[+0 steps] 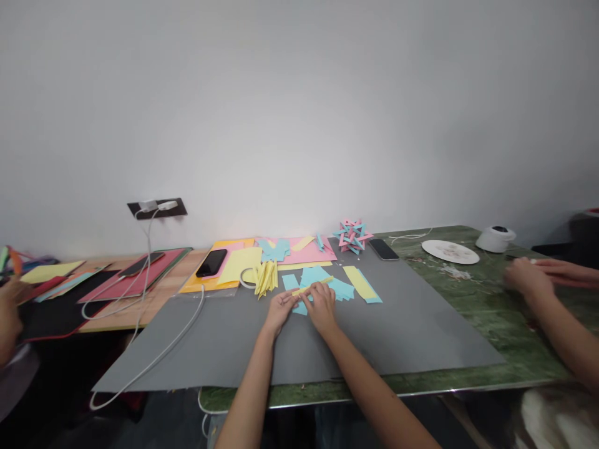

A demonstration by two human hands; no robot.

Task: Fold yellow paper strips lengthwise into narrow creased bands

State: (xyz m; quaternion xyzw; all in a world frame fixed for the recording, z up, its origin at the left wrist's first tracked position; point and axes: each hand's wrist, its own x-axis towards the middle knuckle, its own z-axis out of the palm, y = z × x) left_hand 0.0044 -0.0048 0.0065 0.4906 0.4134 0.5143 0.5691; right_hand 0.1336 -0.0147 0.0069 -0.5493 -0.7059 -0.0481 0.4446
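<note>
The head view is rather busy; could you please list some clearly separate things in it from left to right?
Wall socket, black phone, wearer's left hand, wearer's right hand, pink-and-blue star model, white plate.

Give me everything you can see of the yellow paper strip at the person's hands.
The yellow paper strip is long, narrow and matte; it looks folded, but its creases are too small to make out. It slants, its far end toward the right, showing past the fingers. The left hand holds its near end; the right hand has fingers on it farther along. Light-blue paper pieces lie around it on the grey sheet.
</note>
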